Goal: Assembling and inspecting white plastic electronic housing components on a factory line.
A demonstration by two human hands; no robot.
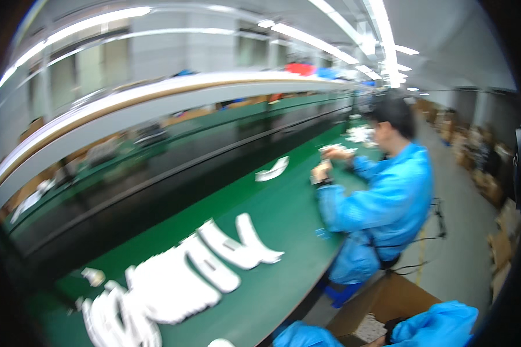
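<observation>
The right hand (378, 342), mostly cropped by the lower edge, was at an open brown cardboard box (408, 292) beside the long green table (283, 231). I couldn't tell whether its fingers gripped the pale speckled item (369, 328) there. The left hand lay out of sight. A brushing blue sleeve (304, 336) might have slid the blurred, curved white pieces (173, 283) off.
</observation>
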